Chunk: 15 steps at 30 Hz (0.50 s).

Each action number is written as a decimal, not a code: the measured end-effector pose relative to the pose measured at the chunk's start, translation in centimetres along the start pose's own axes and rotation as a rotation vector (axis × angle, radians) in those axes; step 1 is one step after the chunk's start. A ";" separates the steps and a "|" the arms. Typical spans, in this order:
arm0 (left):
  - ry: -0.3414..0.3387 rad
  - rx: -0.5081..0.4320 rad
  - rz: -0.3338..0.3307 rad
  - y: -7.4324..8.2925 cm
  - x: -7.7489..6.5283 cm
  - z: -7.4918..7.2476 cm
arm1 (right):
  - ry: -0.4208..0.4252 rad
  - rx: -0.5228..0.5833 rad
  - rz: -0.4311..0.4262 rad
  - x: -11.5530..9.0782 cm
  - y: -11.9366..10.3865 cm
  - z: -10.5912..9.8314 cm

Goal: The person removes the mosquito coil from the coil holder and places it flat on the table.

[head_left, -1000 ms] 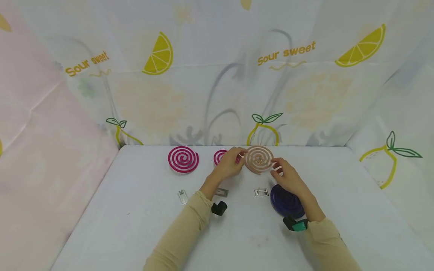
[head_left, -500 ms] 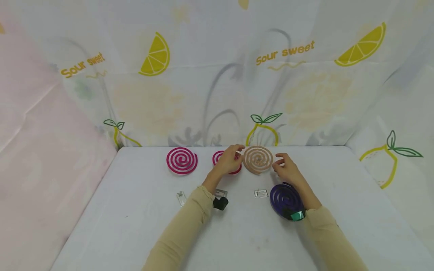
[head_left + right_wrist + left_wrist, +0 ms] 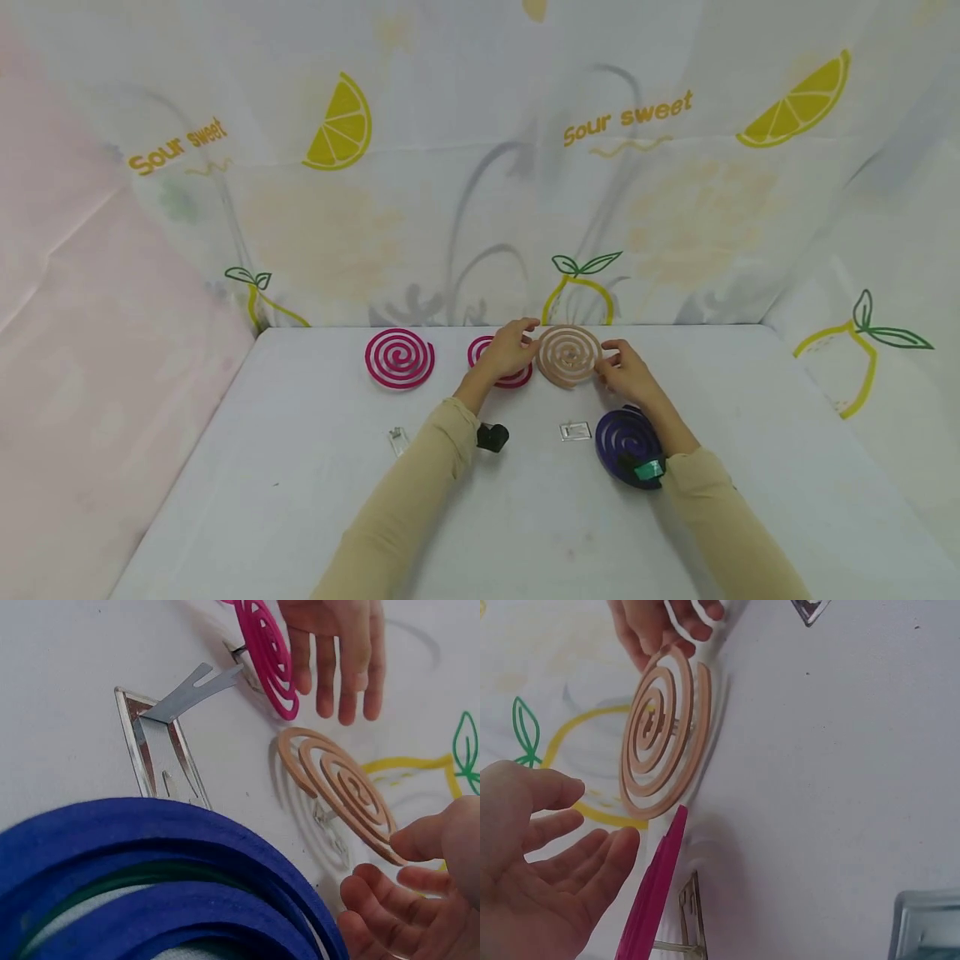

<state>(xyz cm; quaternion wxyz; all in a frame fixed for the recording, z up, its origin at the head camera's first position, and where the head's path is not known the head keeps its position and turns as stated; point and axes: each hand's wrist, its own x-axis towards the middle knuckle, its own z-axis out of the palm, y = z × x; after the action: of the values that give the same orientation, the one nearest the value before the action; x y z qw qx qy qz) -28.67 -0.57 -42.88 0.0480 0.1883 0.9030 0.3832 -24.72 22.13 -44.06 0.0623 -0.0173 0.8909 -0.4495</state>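
Note:
A tan mosquito coil point(image 3: 569, 357) sits raised on a metal stand point(image 3: 328, 829) near the table's back edge. My right hand point(image 3: 632, 377) touches its right edge; in the right wrist view the thumb point(image 3: 424, 838) meets the rim and the fingers lie below it. My left hand point(image 3: 512, 352) is left of the tan coil, apart from it, with fingers spread and nothing held. Partly behind it is a pink mosquito coil point(image 3: 514, 381), also raised on a stand. Below my right wrist lies a dark blue mosquito coil point(image 3: 617, 442) with green showing through its gaps.
Another pink coil point(image 3: 400, 358) stands farther left. Flat metal stands lie in front, one at centre right point(image 3: 575, 431) and another at left point(image 3: 397, 440). One has a forked tab point(image 3: 187, 694) bent up. A lemon-printed cloth point(image 3: 480, 167) hangs behind the table.
My right hand drew slightly away from the tan coil, then came back to its right edge. My left fingertips moved off the coil's left side. The coils stay in place.

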 end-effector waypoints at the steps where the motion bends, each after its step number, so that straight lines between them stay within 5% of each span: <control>1: -0.004 0.000 -0.005 0.0 0.1 0.0 | 0.000 -0.011 -0.003 0.0 0.0 0.0; 15: -0.055 0.043 -0.026 0.6 1.4 0.3 | 0.006 -0.089 -0.058 0.7 0.7 0.6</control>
<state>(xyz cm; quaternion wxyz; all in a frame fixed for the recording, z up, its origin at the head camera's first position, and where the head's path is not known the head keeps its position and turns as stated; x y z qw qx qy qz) -29.74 0.57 -42.64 0.0736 0.1880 0.9118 0.3577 -25.33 22.01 -45.03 0.0456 -0.0444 0.9093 -0.4113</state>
